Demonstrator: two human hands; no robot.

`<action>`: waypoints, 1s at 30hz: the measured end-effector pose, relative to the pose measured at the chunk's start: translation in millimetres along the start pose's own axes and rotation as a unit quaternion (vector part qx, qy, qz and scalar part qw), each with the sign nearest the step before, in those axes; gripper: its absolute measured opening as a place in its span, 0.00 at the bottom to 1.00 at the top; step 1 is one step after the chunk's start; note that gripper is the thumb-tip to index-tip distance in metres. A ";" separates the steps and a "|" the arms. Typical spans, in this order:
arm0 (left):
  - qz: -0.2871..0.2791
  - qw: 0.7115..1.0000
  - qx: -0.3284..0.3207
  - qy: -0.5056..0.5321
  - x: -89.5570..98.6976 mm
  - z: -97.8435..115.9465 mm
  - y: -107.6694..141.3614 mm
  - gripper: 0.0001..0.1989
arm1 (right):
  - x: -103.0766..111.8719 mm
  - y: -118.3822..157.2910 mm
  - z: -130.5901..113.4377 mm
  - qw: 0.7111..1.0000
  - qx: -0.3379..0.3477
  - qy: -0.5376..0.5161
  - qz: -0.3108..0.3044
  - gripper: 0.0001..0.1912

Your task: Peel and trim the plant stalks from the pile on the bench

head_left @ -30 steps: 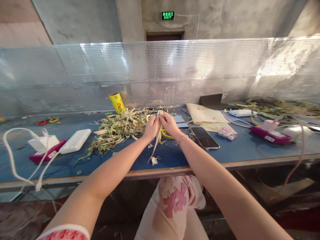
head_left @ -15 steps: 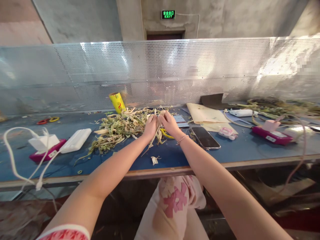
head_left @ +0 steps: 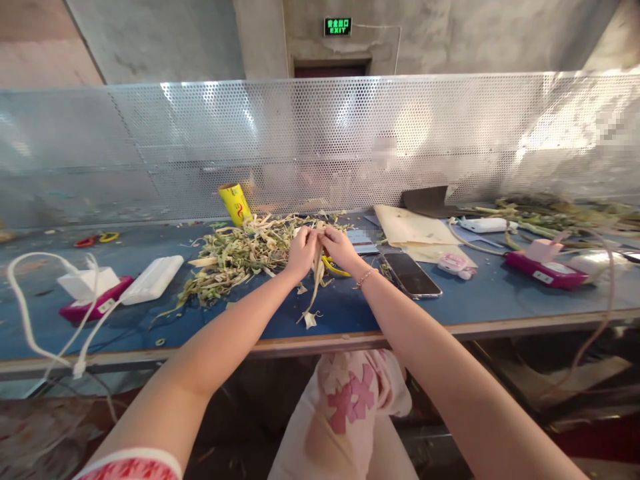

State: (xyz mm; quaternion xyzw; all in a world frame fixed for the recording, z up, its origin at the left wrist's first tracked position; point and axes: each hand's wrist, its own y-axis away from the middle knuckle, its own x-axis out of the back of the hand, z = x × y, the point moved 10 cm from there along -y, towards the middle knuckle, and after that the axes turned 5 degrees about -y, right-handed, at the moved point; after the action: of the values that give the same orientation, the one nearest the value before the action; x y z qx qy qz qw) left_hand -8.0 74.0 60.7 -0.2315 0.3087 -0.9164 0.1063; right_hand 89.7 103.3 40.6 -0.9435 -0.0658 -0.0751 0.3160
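At the right end of the pile (head_left: 245, 257) on the table (head_left: 350, 317), the left hand (head_left: 303, 252) and right hand (head_left: 340, 247) meet, fingertips pinching a dry strand (head_left: 317, 275). Its tail, slanting left a moment ago, now hangs straighter toward the near scrap (head_left: 310, 321); its handling seems unfinished.

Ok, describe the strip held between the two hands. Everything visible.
The strip is long, thin, pale straw-coloured and looks like dry plant matter, slightly creased. Its upper end is pinched between the fingertips of the left hand and right hand, which hide part of it. The rest hangs toward the viewer, tapering and bending slightly left, beside the leafy heap. Its tip is near a pale scrap; whether it touches that or the blue tabletop can't be told.
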 end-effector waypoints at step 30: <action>0.049 0.995 0.075 0.051 5.7 -28.5 -3.3 0.15 | -12.6 1.0 13.6 0.995 -0.083 -0.046 -0.035 0.11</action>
State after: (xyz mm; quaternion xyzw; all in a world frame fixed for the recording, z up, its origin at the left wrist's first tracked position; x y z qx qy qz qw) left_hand -27.0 89.4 44.7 -0.1601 0.2548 -0.9413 0.1528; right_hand 78.9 109.7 26.9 -0.9661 -0.1063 -0.0481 0.2303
